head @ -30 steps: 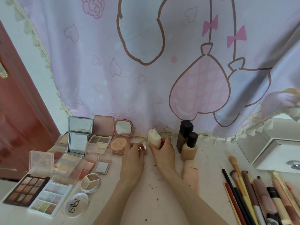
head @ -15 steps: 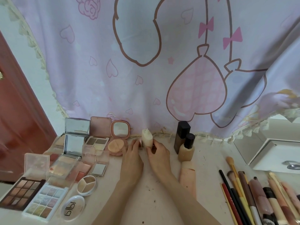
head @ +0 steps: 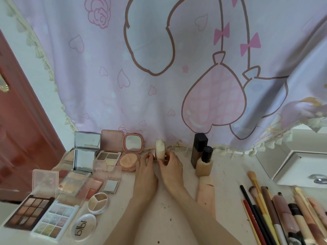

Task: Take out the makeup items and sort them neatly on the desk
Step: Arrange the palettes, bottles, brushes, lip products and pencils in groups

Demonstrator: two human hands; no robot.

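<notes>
Upright at the back of the desk [head: 228,175], just in front of the pink curtain [head: 159,76]: a cream makeup sponge [head: 160,150], the landmark here. Right hand [head: 171,167] closed around the sponge's lower half, fingertips wrapped on its right side and front, base of the sponge hidden behind them. Left hand [head: 146,172] just left of the sponge, fingertips touching or nearly touching its foot beside a small pinkish piece too hidden to name; whether those fingers actually pinch anything, impossible to tell. Left of the sponge, close by: an open round-cornered pink compact [head: 130,152] with mirror raised and puff in its tray, then a brown eyeshadow duo [head: 108,157] with a pink lid standing up, then a mirrored square case [head: 85,152] standing open. Further left and nearer the camera from the sponge: a cluster of blush and highlighter pans under clear lids, a dark nine-pan palette [head: 29,213], a pale nine-pan palette [head: 55,220], a round three-shade pot [head: 97,203] and a clear round lid [head: 83,227] with lettering. Right of the sponge, apart from it: a tall dark bottle [head: 199,149] and, touching its front, a beige foundation bottle [head: 204,162] with a black cap, both upright; a peach tube [head: 206,193] lying flat in front of them. Far right of the sponge: a row of brushes and pencils [head: 276,216] laid side by side, and a white open box [head: 300,167] behind them.
</notes>
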